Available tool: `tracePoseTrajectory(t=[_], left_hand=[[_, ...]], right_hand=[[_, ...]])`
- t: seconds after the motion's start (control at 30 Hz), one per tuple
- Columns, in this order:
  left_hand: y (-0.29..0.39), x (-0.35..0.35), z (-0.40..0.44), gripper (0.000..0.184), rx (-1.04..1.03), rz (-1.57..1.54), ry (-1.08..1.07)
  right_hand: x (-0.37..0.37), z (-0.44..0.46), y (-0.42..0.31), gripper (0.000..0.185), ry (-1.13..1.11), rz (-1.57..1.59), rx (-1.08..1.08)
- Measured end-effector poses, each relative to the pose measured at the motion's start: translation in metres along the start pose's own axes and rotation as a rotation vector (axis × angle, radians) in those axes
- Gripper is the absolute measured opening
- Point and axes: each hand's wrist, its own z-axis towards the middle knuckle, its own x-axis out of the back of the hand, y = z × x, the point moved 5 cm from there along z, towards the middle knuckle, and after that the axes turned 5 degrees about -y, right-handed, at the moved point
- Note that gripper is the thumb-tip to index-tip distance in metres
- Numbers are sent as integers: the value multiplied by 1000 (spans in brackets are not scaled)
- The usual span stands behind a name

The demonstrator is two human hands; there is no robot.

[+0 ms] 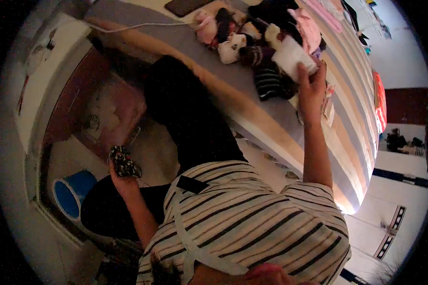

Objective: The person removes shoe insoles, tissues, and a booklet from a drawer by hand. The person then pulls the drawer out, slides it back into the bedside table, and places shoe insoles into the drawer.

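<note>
My left hand (121,184) is low at the left, beside my knee, with its fingers closed around a small dark patterned cloth bundle (124,161). Out over the bed, my right hand (313,88) grips a white folded cloth (294,58) between thumb and fingers. Just beyond it lies a pile of small garments that look like socks. Among them are a black striped sock (268,83), a white one with dark spots (231,48), and a pink cloth (307,28).
The pile rests on a bed with a striped sheet (252,111). A pale cable (142,24) runs across the bed to the pile, near a dark flat object (186,6). On the floor at the left stands a blue bucket (76,192).
</note>
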Motion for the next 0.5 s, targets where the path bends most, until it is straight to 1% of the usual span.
tracePoseTrajectory(t=[0.03, 0.1, 0.13, 0.17, 0.2, 0.23, 0.27, 0.3, 0.33, 0.37, 0.4, 0.43, 0.47, 0.5], left_hand=[[-1, 3, 2, 42, 48, -85, 41], [-7, 25, 19, 42, 54, -85, 30], [-10, 35, 25, 41, 57, -85, 46], [-7, 36, 23, 41, 62, -80, 36], [-8, 38, 26, 41, 84, -91, 18], [-9, 38, 29, 41, 107, -101, -1], [-8, 37, 28, 41, 109, -102, -6], [-7, 38, 28, 42, 115, -110, 7], [-8, 39, 26, 43, 123, -120, 23], [-8, 37, 24, 43, 123, -125, 28], [-7, 27, 23, 44, 108, -130, -68], [-3, 20, 18, 45, 83, -135, -147], [1, 16, 10, 46, 60, -108, -133], [6, 8, 6, 47, 19, -87, -103]], right_hand=[[20, 3, 12, 29, 89, -97, -76], [64, 15, 56, 32, 304, -34, 131], [99, 18, 97, 33, 408, -45, 75], [122, 16, 88, 34, 512, -53, 20], [126, 5, 79, 33, 566, -105, 21], [141, -4, 110, 33, 625, 28, -56], [163, -18, 157, 34, 665, 231, -75], [174, -27, 180, 35, 668, 65, -201], [194, -44, 246, 37, 506, -191, -352], [200, -57, 270, 40, 374, -430, -466], [206, -70, 292, 42, 228, -672, -553], [199, -83, 290, 45, 103, -896, -594], [217, -90, 326, 53, 281, -1153, -478], [218, -88, 362, 62, 471, -1368, -321]])
